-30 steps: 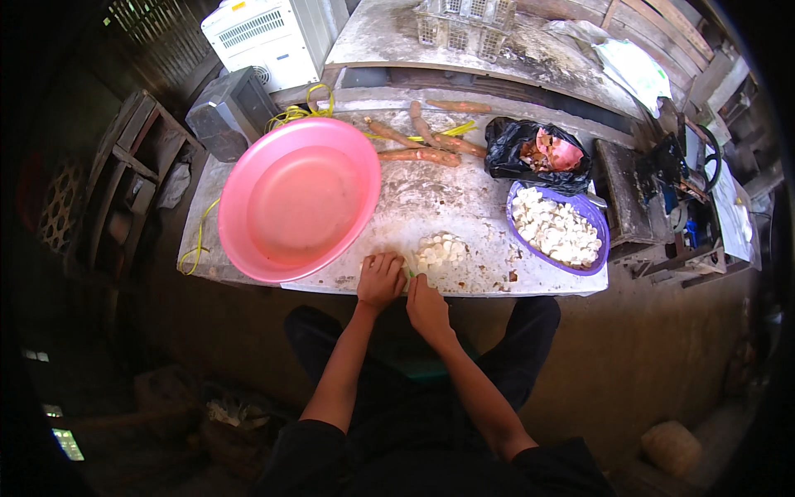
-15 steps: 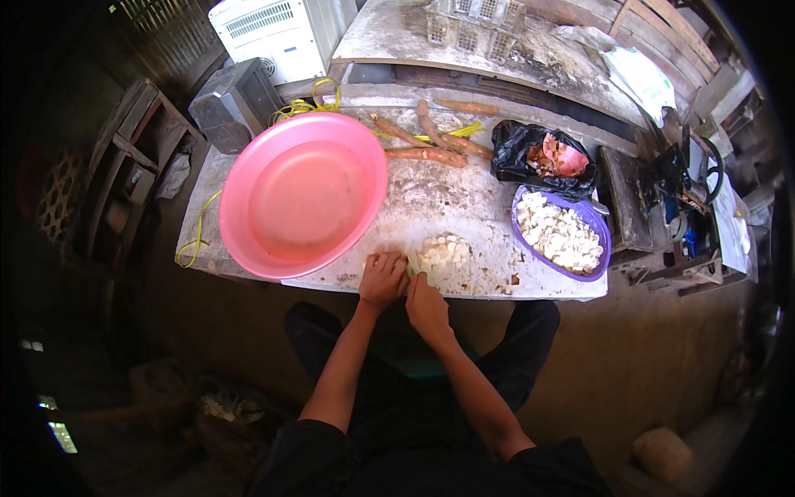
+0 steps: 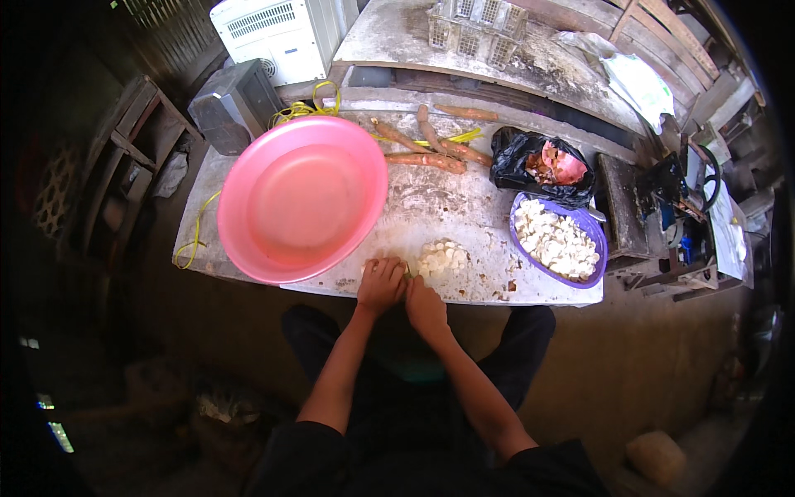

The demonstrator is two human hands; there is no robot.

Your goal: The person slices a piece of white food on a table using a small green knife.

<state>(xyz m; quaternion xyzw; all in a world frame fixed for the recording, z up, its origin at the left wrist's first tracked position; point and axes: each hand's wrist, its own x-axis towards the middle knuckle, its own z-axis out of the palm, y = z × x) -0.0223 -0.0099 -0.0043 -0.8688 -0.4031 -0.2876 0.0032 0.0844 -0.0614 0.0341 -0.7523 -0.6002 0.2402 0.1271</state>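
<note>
At the table's front edge my left hand [image 3: 381, 286] is closed over a pale peeled root, of which only a bit shows past the fingers. Right beside it, my right hand [image 3: 426, 307] grips a knife [image 3: 407, 271]; a trace of green shows at its handle, and the blade is mostly hidden. A small heap of white root slices [image 3: 443, 258] lies just beyond my right hand. Farther right, a purple basket [image 3: 517, 235] is filled with similar slices. On the left stands a wide pink basin [image 3: 306, 203] with some liquid in it.
Several unpeeled brown roots [image 3: 426, 161] lie at the back of the table with yellow strapping [image 3: 302, 112]. A black plastic bag [image 3: 509, 159] holds peelings. Behind stand a grey box-shaped appliance [image 3: 240, 103] and a white appliance [image 3: 286, 45]. Plastic crates [image 3: 476, 33] sit on the rear bench.
Both hands stay in nearly the same place, held close together at the root. The view has tilted slightly; the slices, basin and basket look otherwise unchanged.
</note>
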